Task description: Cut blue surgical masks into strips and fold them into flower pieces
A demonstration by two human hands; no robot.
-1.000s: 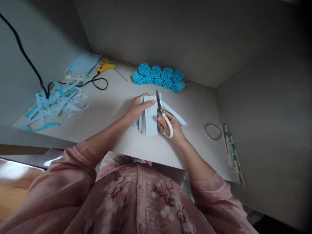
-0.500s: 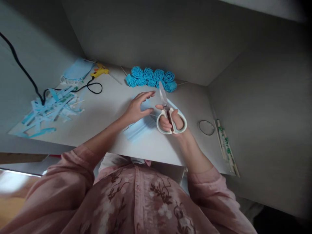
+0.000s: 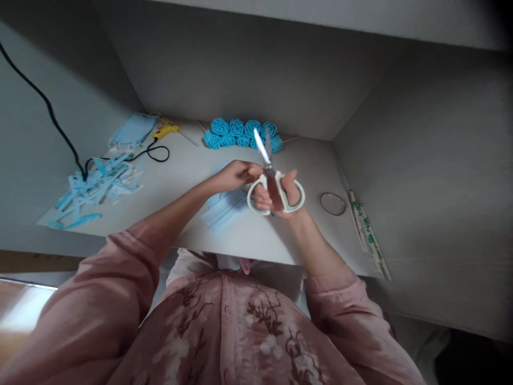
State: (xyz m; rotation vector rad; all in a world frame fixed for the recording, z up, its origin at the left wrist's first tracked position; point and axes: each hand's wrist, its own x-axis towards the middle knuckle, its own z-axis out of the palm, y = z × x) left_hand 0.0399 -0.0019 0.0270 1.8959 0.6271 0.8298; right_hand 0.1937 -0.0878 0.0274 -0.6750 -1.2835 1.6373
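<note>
From the head view, taking the scissors (image 3: pixel 270 171) as the centre of the dial: they stand raised over the table (image 3: pixel 180 171), blades spread and aimed at 12 o'clock. The right hand (image 3: pixel 276 199) grasps them with thumb and fingers through the pale loops, probably so that each blade can be worked. At 9 o'clock, the left hand (image 3: pixel 237 175) has its fingers curled right by the scissors; whether it pinches anything there I cannot tell. The pleated pale-blue sheets (image 3: pixel 226 208) lie at 8 o'clock, below the left hand, presumably placed within easy reach.

Blue fabric roses (image 3: pixel 236 128) sit in two rows near 11 o'clock against the back panel (image 3: pixel 240 75), perhaps to keep them out of the way. Towards 10 o'clock are a stack of blue masks (image 3: pixel 136 128) and a yellow glue gun (image 3: pixel 164 130); a black cord (image 3: pixel 50 109) comes down to the heap of cut strips (image 3: pixel 106 182) at 9. A thin ring (image 3: pixel 320 202) lies past 3 o'clock, with long sticks (image 3: pixel 365 231) near the edge at 4.

Grey panels wall in the pale tabletop; wood-coloured floor (image 3: pixel 24 315) shows around 8, beyond the pink sleeve (image 3: pixel 96 283)
</note>
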